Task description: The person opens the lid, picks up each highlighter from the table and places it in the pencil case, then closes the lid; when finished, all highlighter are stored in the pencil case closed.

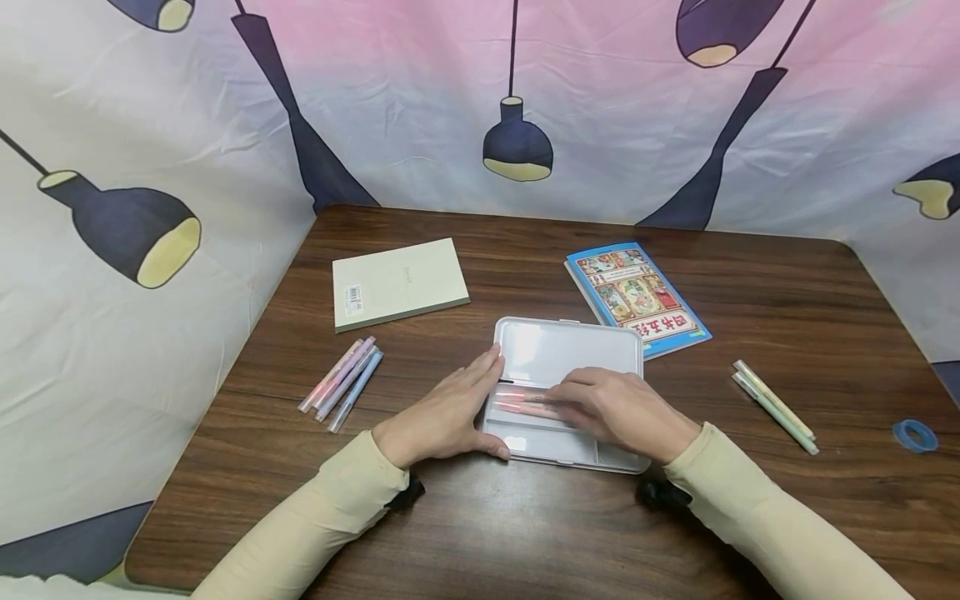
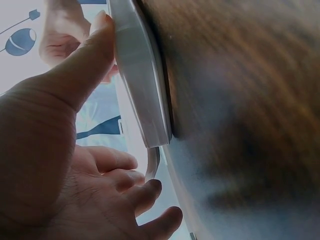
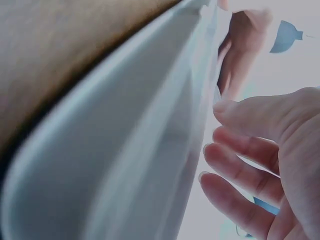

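Note:
A white hinged case (image 1: 570, 350) lies with its lid raised at the back. Pink pens (image 1: 517, 403) lie along its middle compartment. My left hand (image 1: 450, 408) rests against the case's left side, fingers extended toward the lid and thumb at the front corner. In the left wrist view, that thumb (image 2: 92, 55) lies along the case wall (image 2: 142, 85). My right hand (image 1: 618, 408) reaches over the case with its fingers at the right ends of the pens. Its thumb tip (image 3: 225, 112) is beside the rim in the right wrist view; I cannot tell whether it pinches a pen.
Several purple and blue pens (image 1: 348, 375) lie at the left, below a cream notebook (image 1: 401, 283). A blue illustrated book (image 1: 637, 296) lies behind the case. Yellow and green pens (image 1: 776, 408) and a blue tape roll (image 1: 915, 435) are at the right of the table (image 1: 480, 533).

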